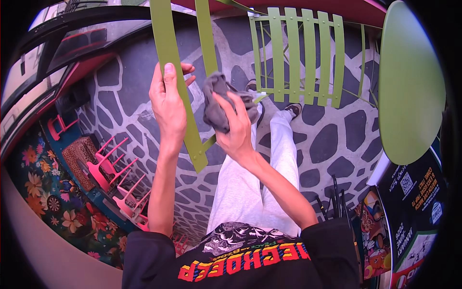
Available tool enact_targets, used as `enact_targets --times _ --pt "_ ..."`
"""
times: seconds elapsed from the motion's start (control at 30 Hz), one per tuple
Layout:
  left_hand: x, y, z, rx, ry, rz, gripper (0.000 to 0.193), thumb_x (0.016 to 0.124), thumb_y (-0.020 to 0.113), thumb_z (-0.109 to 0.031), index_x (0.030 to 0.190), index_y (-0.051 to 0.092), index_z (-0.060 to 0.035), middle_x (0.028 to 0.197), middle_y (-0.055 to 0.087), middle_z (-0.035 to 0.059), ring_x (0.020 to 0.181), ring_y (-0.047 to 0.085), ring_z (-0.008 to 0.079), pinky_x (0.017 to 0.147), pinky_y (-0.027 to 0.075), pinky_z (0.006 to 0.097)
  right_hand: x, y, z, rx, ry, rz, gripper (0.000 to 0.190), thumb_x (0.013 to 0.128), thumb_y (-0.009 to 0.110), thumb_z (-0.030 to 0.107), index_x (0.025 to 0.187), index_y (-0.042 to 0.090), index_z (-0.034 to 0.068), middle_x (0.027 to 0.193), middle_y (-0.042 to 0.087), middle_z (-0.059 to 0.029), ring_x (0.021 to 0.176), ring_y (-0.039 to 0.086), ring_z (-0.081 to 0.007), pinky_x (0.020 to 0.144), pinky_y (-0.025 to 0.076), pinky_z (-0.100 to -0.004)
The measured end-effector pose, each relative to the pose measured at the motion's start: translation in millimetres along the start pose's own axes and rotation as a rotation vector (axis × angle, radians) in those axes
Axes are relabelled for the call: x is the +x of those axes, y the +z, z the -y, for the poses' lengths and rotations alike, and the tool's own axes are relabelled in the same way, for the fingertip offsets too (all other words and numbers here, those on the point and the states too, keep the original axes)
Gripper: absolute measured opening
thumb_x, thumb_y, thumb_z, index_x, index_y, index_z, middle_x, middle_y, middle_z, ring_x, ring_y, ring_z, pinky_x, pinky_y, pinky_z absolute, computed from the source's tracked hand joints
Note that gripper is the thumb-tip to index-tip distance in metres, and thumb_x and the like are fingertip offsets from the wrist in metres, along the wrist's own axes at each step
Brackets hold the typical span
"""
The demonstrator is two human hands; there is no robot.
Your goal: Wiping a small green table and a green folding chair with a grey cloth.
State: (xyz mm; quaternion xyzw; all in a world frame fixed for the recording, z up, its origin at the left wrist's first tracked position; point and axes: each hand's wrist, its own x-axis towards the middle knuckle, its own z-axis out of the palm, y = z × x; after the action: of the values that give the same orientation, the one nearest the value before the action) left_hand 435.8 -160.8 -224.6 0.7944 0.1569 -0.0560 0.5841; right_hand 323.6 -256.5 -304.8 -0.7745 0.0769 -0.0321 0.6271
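Note:
My left hand (169,97) grips the edge of a wide green slat (166,39), thumb on its face and fingers behind it. The slat looks like part of the backrest of a green folding chair, with two rivets near its lower end. A crumpled grey cloth (216,104) is bunched in my right hand (236,133). The cloth lies over or right beside a narrower second green slat (205,39); whether it presses on it is hidden. Beyond my hands is the chair's slatted green seat (295,54), its slats riveted to two crossbars.
A green tabletop (411,86) stands close on the right, above a printed banner (411,213) bearing writing. Upturned pink chairs (108,168) lie at the left near a floral wall (68,202). The floor is dark stone paving (325,141) with pale joints. A dark curved rail (90,21) crosses the upper left.

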Motion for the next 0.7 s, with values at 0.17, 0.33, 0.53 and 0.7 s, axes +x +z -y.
enact_targets --times 0.17,0.33,0.53,0.7 --pt "-2.5 -1.9 -1.0 0.025 -0.036 -0.010 0.040 0.112 0.040 -0.034 0.112 0.060 0.0008 0.101 0.065 0.0107 0.096 0.066 0.0192 0.091 0.058 0.0394 131.7 24.0 -13.5 0.083 -0.141 -0.175 0.056 0.074 0.067 -0.004 0.129 0.062 0.003 0.123 0.061 -0.0208 0.110 0.064 -0.0441 0.094 0.052 -0.0439" --pt "-1.2 -1.7 -1.3 0.015 -0.032 0.016 0.040 0.112 0.039 -0.034 0.112 0.059 0.0005 0.101 0.065 0.0112 0.097 0.066 0.0198 0.092 0.058 0.0411 264.0 34.8 -20.0 0.117 -0.260 -0.276 0.039 0.084 0.063 0.005 0.122 0.062 -0.001 0.113 0.063 -0.0237 0.106 0.063 -0.0452 0.091 0.052 -0.0470" --pt "-1.2 -1.5 -0.2 -0.040 -0.046 0.011 0.039 0.112 0.039 -0.033 0.112 0.058 0.0004 0.099 0.065 0.0115 0.096 0.066 0.0199 0.091 0.059 0.0409 233.7 30.8 -19.7 0.101 -0.248 -0.263 0.041 0.084 0.063 0.007 0.125 0.061 0.001 0.117 0.062 -0.0246 0.106 0.063 -0.0464 0.091 0.052 -0.0486" --pt "-0.4 -1.5 0.4 -0.057 -0.054 0.023 0.038 0.112 0.038 -0.033 0.112 0.058 0.0005 0.098 0.065 0.0121 0.095 0.067 0.0197 0.091 0.059 0.0402 153.6 23.7 -18.9 0.059 -0.115 -0.167 0.048 0.078 0.071 0.002 0.125 0.063 0.001 0.118 0.064 -0.0180 0.106 0.066 -0.0414 0.091 0.053 -0.0432"
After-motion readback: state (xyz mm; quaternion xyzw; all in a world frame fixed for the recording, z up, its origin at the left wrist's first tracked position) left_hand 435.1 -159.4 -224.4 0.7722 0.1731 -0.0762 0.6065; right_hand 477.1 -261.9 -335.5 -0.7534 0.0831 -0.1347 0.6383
